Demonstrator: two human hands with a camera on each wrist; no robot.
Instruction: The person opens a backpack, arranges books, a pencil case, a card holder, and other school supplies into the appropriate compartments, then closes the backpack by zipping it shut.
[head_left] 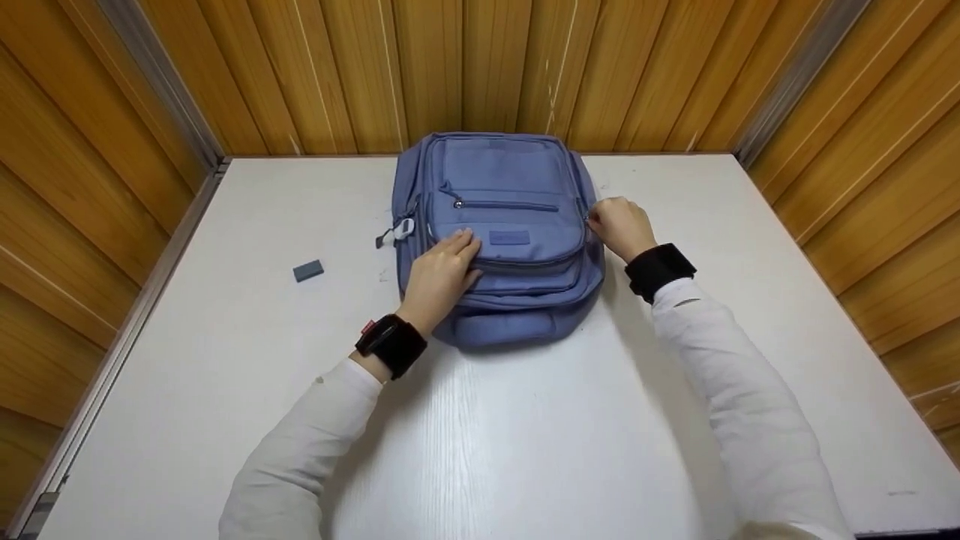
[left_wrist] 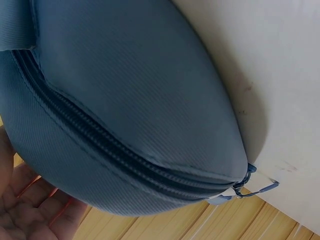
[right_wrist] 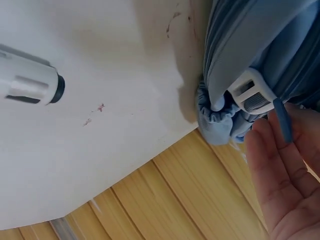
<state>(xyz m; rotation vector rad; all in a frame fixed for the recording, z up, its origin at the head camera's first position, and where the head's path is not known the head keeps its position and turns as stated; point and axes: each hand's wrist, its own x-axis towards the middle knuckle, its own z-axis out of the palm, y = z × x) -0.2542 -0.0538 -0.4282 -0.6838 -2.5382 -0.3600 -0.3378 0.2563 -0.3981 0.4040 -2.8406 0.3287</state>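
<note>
A blue backpack (head_left: pixel 499 169) lies on the white table with its front pockets facing up. My left hand (head_left: pixel 442 277) rests on the lower left of its front, fingers lying fairly straight on the fabric. In the left wrist view part of that hand (left_wrist: pixel 35 205) shows beside a curved zipper (left_wrist: pixel 115 155). At the backpack's right side, my right hand (head_left: pixel 624 225) pinches a small zipper pull. The right wrist view shows this blue pull tab (right_wrist: pixel 283 120) at the fingers, beside a white strap buckle (right_wrist: pixel 252 92).
A small dark grey-blue block (head_left: pixel 308 271) lies on the table (head_left: pixel 247 360) left of the backpack. A white charm (head_left: pixel 403 229) hangs at the bag's left side. Wood-patterned walls (head_left: pixel 487 67) enclose the table. A white cylindrical object (right_wrist: pixel 30 80) with a black end shows in the right wrist view.
</note>
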